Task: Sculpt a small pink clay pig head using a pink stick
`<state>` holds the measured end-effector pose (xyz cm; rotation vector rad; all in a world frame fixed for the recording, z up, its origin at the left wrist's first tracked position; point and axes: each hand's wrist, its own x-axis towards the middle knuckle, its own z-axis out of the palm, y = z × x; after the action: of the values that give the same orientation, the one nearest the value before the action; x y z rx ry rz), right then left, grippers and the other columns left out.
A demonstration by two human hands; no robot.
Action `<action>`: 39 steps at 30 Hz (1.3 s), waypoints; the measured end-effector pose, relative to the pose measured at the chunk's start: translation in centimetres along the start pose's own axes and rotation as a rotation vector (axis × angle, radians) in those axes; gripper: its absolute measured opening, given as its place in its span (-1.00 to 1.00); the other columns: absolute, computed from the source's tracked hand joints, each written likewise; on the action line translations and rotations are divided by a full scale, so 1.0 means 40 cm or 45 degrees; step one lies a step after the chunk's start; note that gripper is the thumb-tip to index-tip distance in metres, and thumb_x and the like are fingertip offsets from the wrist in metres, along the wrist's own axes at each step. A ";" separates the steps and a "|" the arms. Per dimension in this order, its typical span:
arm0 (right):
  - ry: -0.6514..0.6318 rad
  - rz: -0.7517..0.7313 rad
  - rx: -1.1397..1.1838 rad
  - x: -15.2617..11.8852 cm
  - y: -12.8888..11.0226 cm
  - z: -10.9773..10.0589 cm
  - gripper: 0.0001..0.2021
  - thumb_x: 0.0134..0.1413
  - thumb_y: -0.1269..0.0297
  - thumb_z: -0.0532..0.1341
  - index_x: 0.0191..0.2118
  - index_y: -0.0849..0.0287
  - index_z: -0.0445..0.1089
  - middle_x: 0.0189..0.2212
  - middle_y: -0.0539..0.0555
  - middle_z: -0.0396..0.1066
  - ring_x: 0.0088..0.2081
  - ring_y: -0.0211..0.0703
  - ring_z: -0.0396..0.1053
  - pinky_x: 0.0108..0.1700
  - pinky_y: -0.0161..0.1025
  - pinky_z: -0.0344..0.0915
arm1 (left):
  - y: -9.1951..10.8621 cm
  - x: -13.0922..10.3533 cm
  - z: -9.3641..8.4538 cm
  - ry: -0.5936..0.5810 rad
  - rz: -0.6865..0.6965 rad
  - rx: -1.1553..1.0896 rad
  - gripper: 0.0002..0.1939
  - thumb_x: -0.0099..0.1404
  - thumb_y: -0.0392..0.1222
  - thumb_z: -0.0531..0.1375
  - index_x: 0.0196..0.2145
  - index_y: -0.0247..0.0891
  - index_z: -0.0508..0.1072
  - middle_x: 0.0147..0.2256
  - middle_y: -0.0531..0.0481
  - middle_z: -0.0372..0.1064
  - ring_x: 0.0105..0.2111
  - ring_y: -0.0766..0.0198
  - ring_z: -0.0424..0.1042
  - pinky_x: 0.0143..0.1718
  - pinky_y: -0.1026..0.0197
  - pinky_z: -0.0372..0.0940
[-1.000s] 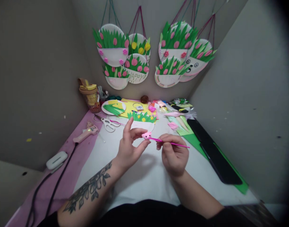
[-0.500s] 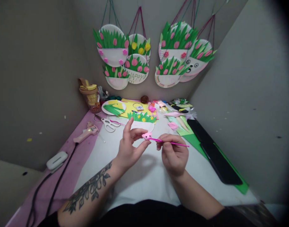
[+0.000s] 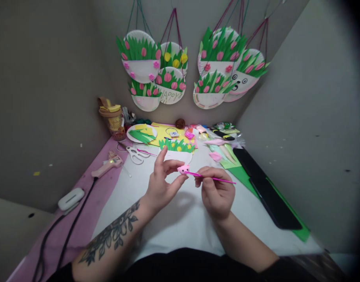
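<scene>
Between the thumb and fingertips of my left hand point(image 3: 162, 178) is a small pink clay animal head point(image 3: 183, 169) with dark eyes and little ears. My right hand point(image 3: 217, 192) grips a thin magenta modelling tool point(image 3: 224, 180) like a pen. The tool's tip touches the lower front of the pink head, or lies just before it; I cannot tell which. Behind my left fingers lies a half paper plate point(image 3: 177, 156) with green paper grass and yellow flowers.
White-handled scissors point(image 3: 135, 154) and a pink glue gun point(image 3: 108, 166) lie on the left, with black cables running to the front. A black folding case point(image 3: 268, 192) rests on green paper at right. Paper-plate baskets point(image 3: 140, 70) hang on the wall. A lidded cup point(image 3: 111, 119) stands at back left.
Almost nothing differs. The pink head and the tool have shifted very slightly, and both hands keep their holds.
</scene>
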<state>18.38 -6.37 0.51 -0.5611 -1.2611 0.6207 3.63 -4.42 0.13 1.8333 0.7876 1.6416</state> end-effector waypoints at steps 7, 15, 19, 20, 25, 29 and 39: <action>-0.010 0.017 0.041 -0.001 0.001 -0.004 -0.91 0.18 0.40 0.17 -0.26 0.12 0.41 -0.45 0.00 0.37 -0.48 -0.26 0.31 -0.49 -0.27 0.24 | 0.000 -0.002 0.000 0.004 0.006 -0.017 -0.08 0.19 -0.32 0.29 0.33 -0.06 -0.17 -0.16 -0.03 0.46 -0.13 0.29 0.49 -0.04 0.15 0.45; -0.001 0.031 0.059 -0.002 0.001 -0.004 -0.93 0.18 0.38 0.17 -0.27 0.11 0.40 -0.46 0.00 0.37 -0.48 -0.25 0.31 -0.49 -0.27 0.24 | 0.006 0.002 0.002 0.007 -0.032 -0.091 -0.07 0.19 -0.31 0.30 0.33 -0.04 -0.16 -0.18 0.00 0.46 -0.13 0.30 0.49 -0.02 0.14 0.44; 0.007 0.047 0.086 -0.001 0.001 -0.004 -0.95 0.17 0.37 0.18 -0.27 0.12 0.40 -0.46 0.00 0.37 -0.48 -0.26 0.32 -0.49 -0.27 0.24 | 0.007 0.004 0.002 0.008 -0.027 -0.101 -0.08 0.19 -0.31 0.30 0.33 -0.04 -0.16 -0.18 -0.01 0.46 -0.14 0.30 0.49 -0.04 0.14 0.45; 0.008 0.054 0.090 0.001 0.001 -0.003 -0.95 0.17 0.36 0.18 -0.27 0.12 0.39 -0.46 0.00 0.37 -0.49 -0.26 0.32 -0.49 -0.27 0.24 | 0.007 0.004 0.002 0.007 -0.022 -0.107 -0.08 0.19 -0.31 0.30 0.33 -0.04 -0.16 -0.18 0.00 0.46 -0.14 0.30 0.50 -0.04 0.15 0.45; 0.044 0.036 0.191 0.011 -0.006 0.000 -0.95 0.17 0.31 0.19 -0.27 0.12 0.39 -0.50 -0.02 0.35 -0.52 -0.27 0.28 -0.53 -0.30 0.20 | 0.007 0.004 0.002 0.011 -0.001 -0.132 -0.07 0.18 -0.35 0.30 0.32 -0.02 -0.15 -0.18 0.00 0.45 -0.15 0.32 0.49 -0.03 0.17 0.45; 0.045 -0.001 0.148 0.013 -0.006 0.000 -0.95 0.15 0.32 0.20 -0.30 0.12 0.40 -0.50 -0.01 0.32 -0.50 -0.26 0.26 -0.51 -0.29 0.18 | 0.010 0.005 0.001 0.013 -0.016 -0.115 -0.07 0.18 -0.35 0.30 0.33 -0.04 -0.15 -0.18 -0.01 0.46 -0.15 0.31 0.49 -0.03 0.16 0.45; -0.010 -0.037 0.012 0.004 0.002 -0.004 -0.92 0.15 0.37 0.17 -0.29 0.10 0.42 -0.51 -0.01 0.31 -0.47 -0.23 0.27 -0.46 -0.25 0.19 | 0.004 0.000 0.003 0.002 0.025 -0.080 -0.05 0.16 -0.41 0.29 0.32 -0.03 -0.15 -0.18 0.02 0.46 -0.15 0.33 0.50 -0.04 0.19 0.45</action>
<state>18.55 -6.19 0.54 -0.5320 -1.2714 0.6045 3.76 -4.53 0.23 1.8019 0.7127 1.6619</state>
